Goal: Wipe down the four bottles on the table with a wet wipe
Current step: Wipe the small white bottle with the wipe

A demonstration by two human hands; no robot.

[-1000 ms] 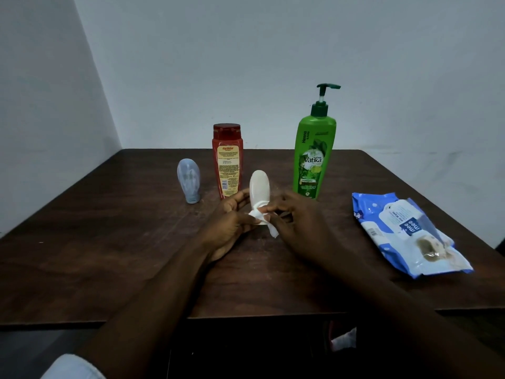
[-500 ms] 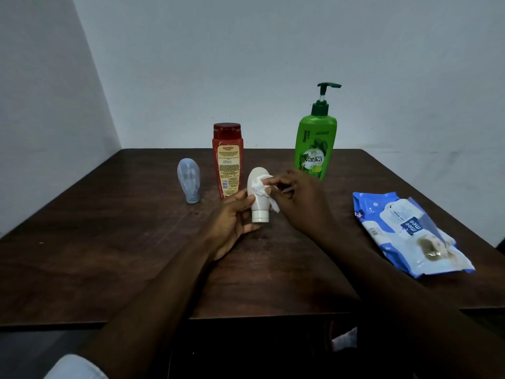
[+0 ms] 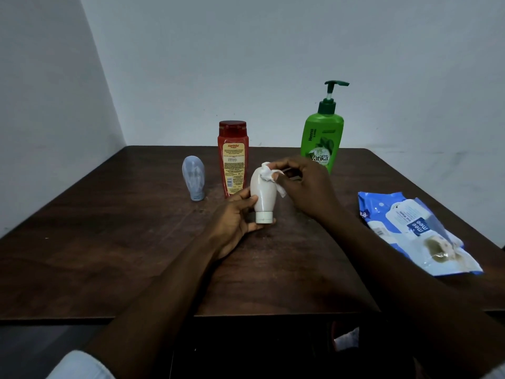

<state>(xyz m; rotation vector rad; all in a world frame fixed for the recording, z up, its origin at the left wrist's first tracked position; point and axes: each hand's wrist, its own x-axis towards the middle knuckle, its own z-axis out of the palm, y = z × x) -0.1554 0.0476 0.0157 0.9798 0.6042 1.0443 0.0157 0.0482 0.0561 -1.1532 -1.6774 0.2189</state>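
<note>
A small white squeeze bottle (image 3: 263, 195) stands cap-down at the middle of the dark wooden table (image 3: 109, 255). My left hand (image 3: 235, 217) grips its lower body and cap. My right hand (image 3: 306, 187) pinches a crumpled white wet wipe (image 3: 269, 175) against the bottle's rounded top. Behind stand a red bottle (image 3: 233, 157) with a yellow label and a tall green pump bottle (image 3: 322, 132), partly hidden by my right hand. A small pale blue bottle (image 3: 193, 177) stands cap-down to the left.
A blue and white wet wipe pack (image 3: 410, 228) lies flat near the table's right edge. Pale walls meet in a corner behind the table. The table's front edge runs just below my forearms.
The wipe in my right hand has travelled up the white bottle from its cap end to its top. My left hand has shifted its hold down toward the cap.
</note>
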